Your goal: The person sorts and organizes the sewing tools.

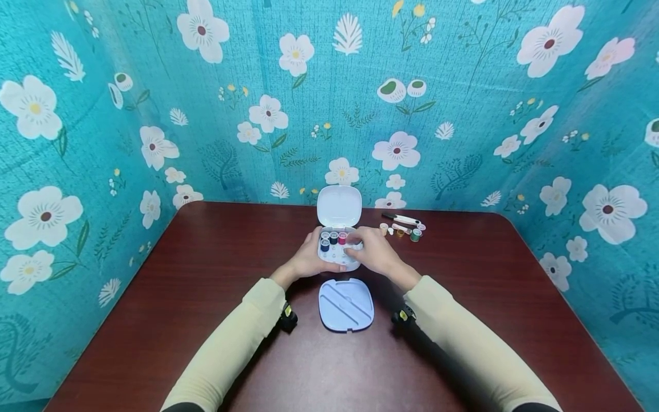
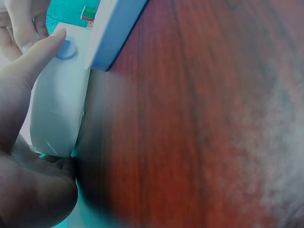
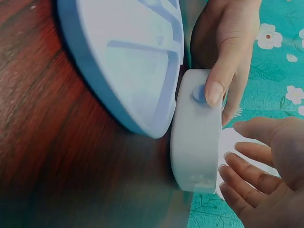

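Observation:
A white sewing box [image 3: 194,142] stands on the table with its lid [image 1: 340,206] raised at the back. My left hand [image 1: 308,257] grips its left side, the thumb lying by the round blue button [image 3: 199,94] on the front wall. Inside, thread spools stand at the left and back, among them a pink spool [image 1: 342,238] and a navy spool [image 1: 325,245]. My right hand [image 1: 380,249] is over the box's right side and hides part of the inside. In the right wrist view its fingers are loosely bent and apart, with nothing seen between them.
A light blue divided tray [image 1: 346,306] lies in front of the box. Right of the box are a green spool [image 1: 416,235], a black-and-white slim tool [image 1: 401,218] and several small items. Behind the table hangs a floral curtain [image 1: 288,143].

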